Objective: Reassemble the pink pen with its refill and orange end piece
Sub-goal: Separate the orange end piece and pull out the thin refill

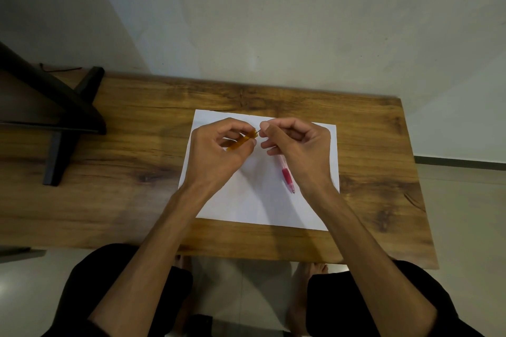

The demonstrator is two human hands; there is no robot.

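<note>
The left hand (219, 150) pinches the orange piece (241, 141); the right hand (295, 145) pinches something thin, I can't tell what. The pink pen (287, 176) on the paper (262, 200) looks light and slippery; hold its grip

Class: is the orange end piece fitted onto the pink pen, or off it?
Off: the left hand holds the orange end piece, while the pink pen lies apart on the paper.

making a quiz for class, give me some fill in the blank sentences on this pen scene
1. The left hand holds the ____ end piece.
2. The pink pen lies on the white ____.
3. The pen's tip points toward the ____.
4. The table looks made of ____.

Missing words: orange; paper; person; wood
</note>
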